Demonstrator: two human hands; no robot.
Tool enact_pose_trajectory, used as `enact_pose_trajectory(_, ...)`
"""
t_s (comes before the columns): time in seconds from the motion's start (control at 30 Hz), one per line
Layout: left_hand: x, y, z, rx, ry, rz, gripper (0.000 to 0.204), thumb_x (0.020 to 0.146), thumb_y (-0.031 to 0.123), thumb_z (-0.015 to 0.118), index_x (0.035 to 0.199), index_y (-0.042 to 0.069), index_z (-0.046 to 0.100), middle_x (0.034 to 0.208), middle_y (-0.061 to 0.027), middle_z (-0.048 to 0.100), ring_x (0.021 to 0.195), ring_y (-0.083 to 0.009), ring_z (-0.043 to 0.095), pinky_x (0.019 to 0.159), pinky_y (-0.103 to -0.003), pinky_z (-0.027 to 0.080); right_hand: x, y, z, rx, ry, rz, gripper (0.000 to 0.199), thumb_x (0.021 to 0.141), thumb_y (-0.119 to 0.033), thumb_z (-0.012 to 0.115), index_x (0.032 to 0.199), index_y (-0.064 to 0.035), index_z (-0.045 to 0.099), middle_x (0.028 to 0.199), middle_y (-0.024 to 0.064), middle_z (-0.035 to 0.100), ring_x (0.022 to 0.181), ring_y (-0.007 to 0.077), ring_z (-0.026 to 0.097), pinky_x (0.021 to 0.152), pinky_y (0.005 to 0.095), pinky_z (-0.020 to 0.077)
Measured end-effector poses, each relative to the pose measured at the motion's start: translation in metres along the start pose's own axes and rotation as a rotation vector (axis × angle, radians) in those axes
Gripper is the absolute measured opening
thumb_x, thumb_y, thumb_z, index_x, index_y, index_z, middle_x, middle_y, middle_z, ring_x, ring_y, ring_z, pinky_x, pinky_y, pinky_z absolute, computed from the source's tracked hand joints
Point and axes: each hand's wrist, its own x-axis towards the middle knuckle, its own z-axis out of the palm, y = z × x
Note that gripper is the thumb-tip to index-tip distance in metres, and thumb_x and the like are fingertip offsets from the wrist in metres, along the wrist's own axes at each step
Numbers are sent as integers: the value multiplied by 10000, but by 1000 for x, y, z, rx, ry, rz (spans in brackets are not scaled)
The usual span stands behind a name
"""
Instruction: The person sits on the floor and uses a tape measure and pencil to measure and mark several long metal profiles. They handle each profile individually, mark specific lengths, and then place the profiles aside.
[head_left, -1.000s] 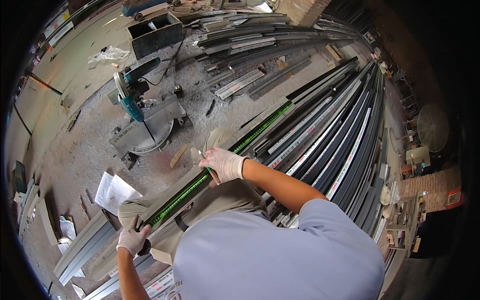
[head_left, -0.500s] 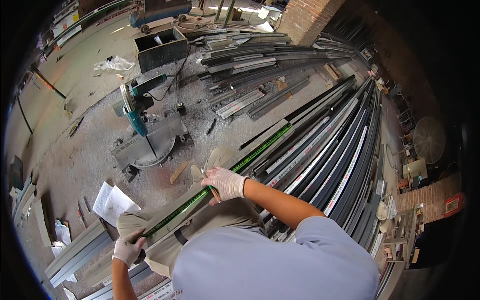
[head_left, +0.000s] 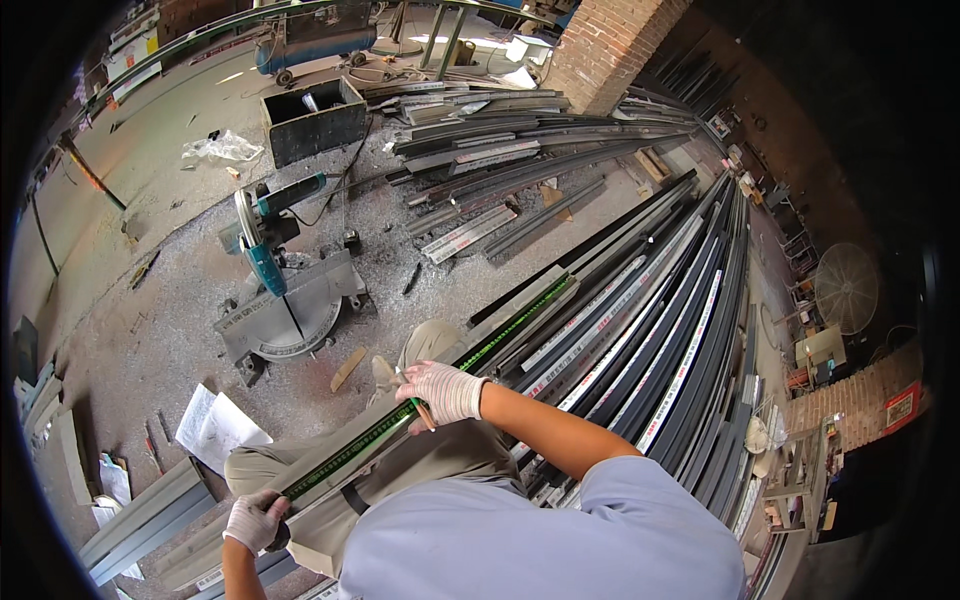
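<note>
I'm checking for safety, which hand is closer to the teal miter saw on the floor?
Right. The right hand rests on the long green-striped bar, just below and right of the miter saw. The left hand grips the bar's near end, farther down from the saw.

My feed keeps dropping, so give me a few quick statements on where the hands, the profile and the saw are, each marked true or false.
1. The right hand holds a pencil against the long green-striped profile. True.
2. The left hand is bare. False: it wears a light work glove and grips the profile's near end.
3. The miter saw sits on the floor to the person's left. True.
4. The sheets of paper lie on the saw's table. False: they lie on the floor nearer the person.
</note>
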Motion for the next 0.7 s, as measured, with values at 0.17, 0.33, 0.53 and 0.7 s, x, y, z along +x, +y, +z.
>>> enact_pose_trajectory(0.17, 1, -1, -2, -13, -11, -19, 172, 982, 158, 706, 1000, -7, 749, 789, -144, 744, 694, -199, 675, 725, -354, 557, -1, 3, 6, -28, 26, -25, 683, 746, -613, 847, 1169, -99, 691, 1167, 219, 673, 1186, 414, 619, 1088, 497, 456)
enact_pose_trajectory(0.33, 4, -11, -1, -87, -21, -28, 172, 982, 159, 705, 994, -6, 752, 772, -108, 740, 694, -167, 663, 717, -344, 555, 0, 0, 4, -35, 24, -24, 663, 750, -614, 842, 1149, -109, 684, 1155, 209, 674, 1154, 409, 624, 1050, 497, 466)
enact_pose_trajectory(0.53, 3, -5, -4, -52, -18, -14, 155, 984, 136, 699, 990, -12, 746, 766, -87, 732, 694, -155, 650, 709, -330, 546, -3, 2, -1, -11, -12, 0, 633, 789, -593, 830, 1176, -110, 697, 1189, 210, 685, 1189, 400, 622, 1070, 483, 458)
enact_pose_trajectory(0.7, 3, -3, -4, -45, -10, -2, 151, 979, 138, 700, 977, -6, 749, 760, -92, 725, 692, -166, 649, 712, -336, 546, -2, -1, -9, -4, -48, 35, 594, 834, -558, 807, 1193, -94, 715, 1217, 231, 688, 1236, 420, 603, 1101, 486, 451)
